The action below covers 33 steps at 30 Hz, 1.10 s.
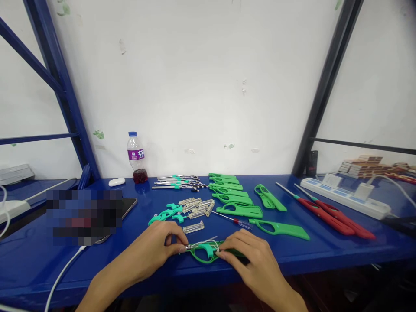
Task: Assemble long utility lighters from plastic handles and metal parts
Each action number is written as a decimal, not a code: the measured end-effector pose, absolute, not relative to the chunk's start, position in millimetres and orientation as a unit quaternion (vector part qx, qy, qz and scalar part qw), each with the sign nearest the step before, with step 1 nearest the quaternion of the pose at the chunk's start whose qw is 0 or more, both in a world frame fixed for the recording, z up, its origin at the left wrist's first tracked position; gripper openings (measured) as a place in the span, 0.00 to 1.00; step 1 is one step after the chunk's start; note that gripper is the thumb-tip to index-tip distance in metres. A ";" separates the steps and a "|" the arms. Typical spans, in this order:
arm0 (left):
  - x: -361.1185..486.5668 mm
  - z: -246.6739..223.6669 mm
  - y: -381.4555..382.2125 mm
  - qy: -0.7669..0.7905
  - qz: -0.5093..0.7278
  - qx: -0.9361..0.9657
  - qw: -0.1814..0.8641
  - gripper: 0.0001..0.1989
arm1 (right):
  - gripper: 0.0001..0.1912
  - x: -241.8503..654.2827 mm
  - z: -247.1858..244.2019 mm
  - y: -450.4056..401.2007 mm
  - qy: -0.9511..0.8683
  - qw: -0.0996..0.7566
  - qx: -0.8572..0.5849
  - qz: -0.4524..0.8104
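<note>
At the table's front edge a green handle shell (197, 255) lies with a teal trigger piece (206, 248) and thin white wires (208, 241) over it. My left hand (162, 247) pinches the end of a metal rod (188, 247) at the shell's left. On the right, my right hand (248, 255) has thumb and forefinger closed on the white wires beside the trigger piece, its other fingers over the shell's right part. Just beyond are clear plastic tubes (193, 227) and loose teal triggers (165, 213).
Several green shells (282, 229), metal rods (177, 186) and a screwdriver (240, 223) lie behind. Two red lighters (328, 214) and a power strip (344, 197) are right. A bottle (136, 158), white case (116, 182) and phone (129, 207) are left.
</note>
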State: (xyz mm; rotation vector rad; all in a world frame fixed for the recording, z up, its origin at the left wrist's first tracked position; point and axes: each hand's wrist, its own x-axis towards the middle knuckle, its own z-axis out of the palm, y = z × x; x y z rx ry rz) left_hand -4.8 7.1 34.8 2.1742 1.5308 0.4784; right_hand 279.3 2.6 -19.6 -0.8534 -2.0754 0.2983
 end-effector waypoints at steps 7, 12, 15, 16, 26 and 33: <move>-4.4 38.8 2.8 0.522 0.207 0.815 0.142 0.12 | 0.04 279.2 -18.1 0.8 -0.824 0.428 -0.359 0.097; -23.2 40.0 8.9 0.574 0.238 0.784 0.003 0.19 | 0.05 283.9 -17.8 2.8 -0.782 0.485 -0.381 0.093; -39.9 42.3 13.3 0.604 0.231 0.761 -0.042 0.19 | 0.05 285.6 -21.1 5.2 -0.743 0.533 -0.389 0.113; -44.6 43.4 14.4 0.613 0.225 0.756 -0.049 0.19 | 0.06 285.2 -21.5 6.1 -0.734 0.543 -0.390 0.116; -47.5 36.8 20.8 0.610 0.181 0.771 0.014 0.12 | 0.01 250.0 27.4 24.1 -0.845 0.390 -0.356 0.087; -38.3 29.1 23.3 0.610 0.172 0.773 0.017 0.06 | 0.05 222.8 24.5 27.4 -0.875 0.360 -0.322 0.000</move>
